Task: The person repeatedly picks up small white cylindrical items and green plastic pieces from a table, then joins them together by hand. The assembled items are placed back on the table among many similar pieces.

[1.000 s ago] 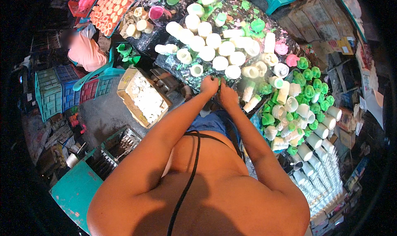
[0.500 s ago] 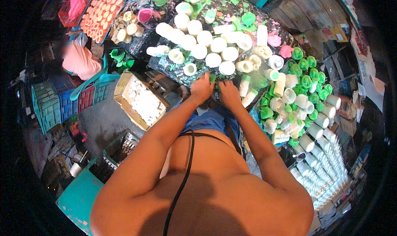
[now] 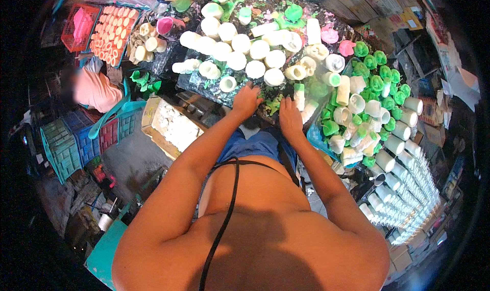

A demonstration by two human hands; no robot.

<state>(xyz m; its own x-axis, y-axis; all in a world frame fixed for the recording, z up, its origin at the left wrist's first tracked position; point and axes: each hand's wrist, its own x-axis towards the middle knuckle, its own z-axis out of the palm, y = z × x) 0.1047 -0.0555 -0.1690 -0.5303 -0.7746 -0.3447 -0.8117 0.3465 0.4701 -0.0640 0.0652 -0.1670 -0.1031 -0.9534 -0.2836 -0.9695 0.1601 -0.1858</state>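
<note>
At the near edge of a dark worktable (image 3: 212, 93), my left hand (image 3: 246, 101) lies with its fingers reaching forward and partly apart. My right hand (image 3: 290, 118) is a short way to its right, fingers stretched toward the table; no held thing shows in either hand. Thin yellow-green scraps (image 3: 274, 104) lie on the dark surface between them. Just beyond my left hand stands a hollow white cup-like cylinder (image 3: 228, 84). A white cylinder with a green top (image 3: 299, 94) is close to my right fingertips. Many pale cylinders (image 3: 259, 49) are grouped farther back.
Green flower-shaped pieces (image 3: 376, 81) crowd the right side, above rows of white cylinders (image 3: 395, 144). A carton of white pieces (image 3: 171, 125) stands left, near stacked plastic crates (image 3: 61, 145). A person in a pink top (image 3: 99, 87) sits far left.
My hands have moved apart, the right one shifting to the right, and the yellow-green scraps between them now show more. The whole view has shifted slightly.
</note>
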